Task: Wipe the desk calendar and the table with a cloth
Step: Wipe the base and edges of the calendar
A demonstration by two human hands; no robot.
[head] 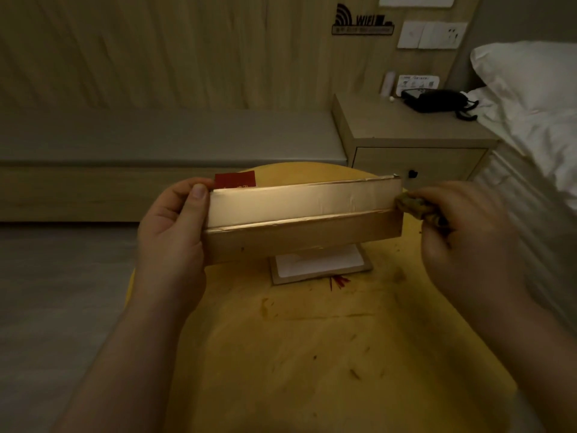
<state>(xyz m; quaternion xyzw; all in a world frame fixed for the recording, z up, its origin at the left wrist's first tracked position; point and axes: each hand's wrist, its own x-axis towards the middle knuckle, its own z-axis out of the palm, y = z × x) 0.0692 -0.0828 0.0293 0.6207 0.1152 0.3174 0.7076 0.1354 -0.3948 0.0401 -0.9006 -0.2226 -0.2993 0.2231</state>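
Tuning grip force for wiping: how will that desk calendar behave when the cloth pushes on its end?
The desk calendar looks like stiff, light card. With only the left hand gripping one end, it could pivot as the cloth presses the other. Its edges look frayed, so hard rubbing may peel them.

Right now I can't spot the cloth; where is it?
In the head view, the cloth is bunched in the right hand, against the desk calendar's right end.

"WIFI" on black wall sign (362,21)
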